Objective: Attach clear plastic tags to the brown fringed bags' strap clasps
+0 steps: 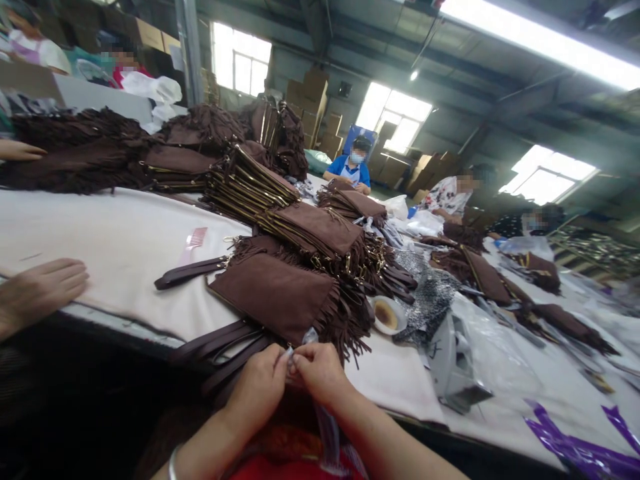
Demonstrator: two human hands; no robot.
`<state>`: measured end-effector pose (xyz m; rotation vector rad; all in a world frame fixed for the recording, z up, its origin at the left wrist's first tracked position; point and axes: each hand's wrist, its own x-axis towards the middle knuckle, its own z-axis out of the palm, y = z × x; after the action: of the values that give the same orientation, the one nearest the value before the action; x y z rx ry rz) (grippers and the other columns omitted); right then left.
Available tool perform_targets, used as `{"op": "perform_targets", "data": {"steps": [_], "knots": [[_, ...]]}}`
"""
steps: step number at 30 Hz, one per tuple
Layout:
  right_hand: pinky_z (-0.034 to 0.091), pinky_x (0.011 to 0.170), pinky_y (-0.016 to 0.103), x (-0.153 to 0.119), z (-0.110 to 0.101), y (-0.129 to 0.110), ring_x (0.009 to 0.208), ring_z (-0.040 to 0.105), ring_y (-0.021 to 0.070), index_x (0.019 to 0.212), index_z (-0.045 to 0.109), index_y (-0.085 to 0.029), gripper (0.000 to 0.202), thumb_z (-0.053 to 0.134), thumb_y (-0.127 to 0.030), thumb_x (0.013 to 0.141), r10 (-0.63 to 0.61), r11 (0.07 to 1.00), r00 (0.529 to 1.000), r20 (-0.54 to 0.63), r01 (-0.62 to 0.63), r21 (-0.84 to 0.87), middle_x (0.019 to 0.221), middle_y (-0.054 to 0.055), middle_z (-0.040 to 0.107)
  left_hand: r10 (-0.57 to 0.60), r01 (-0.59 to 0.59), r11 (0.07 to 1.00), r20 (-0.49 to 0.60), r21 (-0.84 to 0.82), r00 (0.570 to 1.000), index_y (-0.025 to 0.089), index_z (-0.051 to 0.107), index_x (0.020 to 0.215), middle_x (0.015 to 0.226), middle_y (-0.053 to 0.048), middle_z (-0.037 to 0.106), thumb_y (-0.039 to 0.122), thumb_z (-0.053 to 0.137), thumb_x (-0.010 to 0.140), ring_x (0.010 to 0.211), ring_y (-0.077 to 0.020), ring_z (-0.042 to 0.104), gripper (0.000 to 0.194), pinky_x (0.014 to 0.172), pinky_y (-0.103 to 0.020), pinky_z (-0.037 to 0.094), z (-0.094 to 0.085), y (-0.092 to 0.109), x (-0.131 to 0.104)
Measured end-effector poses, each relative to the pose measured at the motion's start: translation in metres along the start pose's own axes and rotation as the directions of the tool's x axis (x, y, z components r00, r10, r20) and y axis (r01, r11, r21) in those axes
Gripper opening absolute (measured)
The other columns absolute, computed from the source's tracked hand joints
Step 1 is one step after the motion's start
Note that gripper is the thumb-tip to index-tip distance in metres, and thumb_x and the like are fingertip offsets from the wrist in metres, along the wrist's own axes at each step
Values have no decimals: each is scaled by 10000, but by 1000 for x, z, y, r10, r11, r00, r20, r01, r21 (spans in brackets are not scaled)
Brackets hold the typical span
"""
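Your left hand (263, 377) and right hand (323, 373) pinch translucent plastic (327, 430). The front pouch (277, 293) lies unwrapped, as do stacked pouches (315, 227) behind.

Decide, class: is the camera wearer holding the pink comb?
No: the pink comb lies on the pale cloth, while the wearer's left hand and right hand are by the nearest bag.
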<state>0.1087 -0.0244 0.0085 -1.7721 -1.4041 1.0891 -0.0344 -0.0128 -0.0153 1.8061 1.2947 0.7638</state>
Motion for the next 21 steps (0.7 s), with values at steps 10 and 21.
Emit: {"op": "perform_targets", "data": {"steps": [10, 21], "knots": [[369, 502, 202, -5, 6, 7, 546, 553, 123, 696, 742, -127, 236, 520, -184, 752, 31, 996, 999, -33, -28, 85, 615, 36, 672, -379, 558, 344, 432, -755, 818, 167, 490, 706, 545, 92, 375, 489, 765, 603, 418, -17, 195, 436, 389, -149, 85, 4, 4, -3], [339, 559, 217, -9, 9, 8, 599, 536, 123, 674, 732, -168, 234, 516, -157, 763, -85, 995, 994, -71, 80, -67, 623, 20, 662, -371, 626, 154, 543, -764, 753, 157, 505, 787, 534, 104, 328, 336, 707, 754, 392, -2, 169, 272, 367, -114, 75, 6, 0, -9]]}}
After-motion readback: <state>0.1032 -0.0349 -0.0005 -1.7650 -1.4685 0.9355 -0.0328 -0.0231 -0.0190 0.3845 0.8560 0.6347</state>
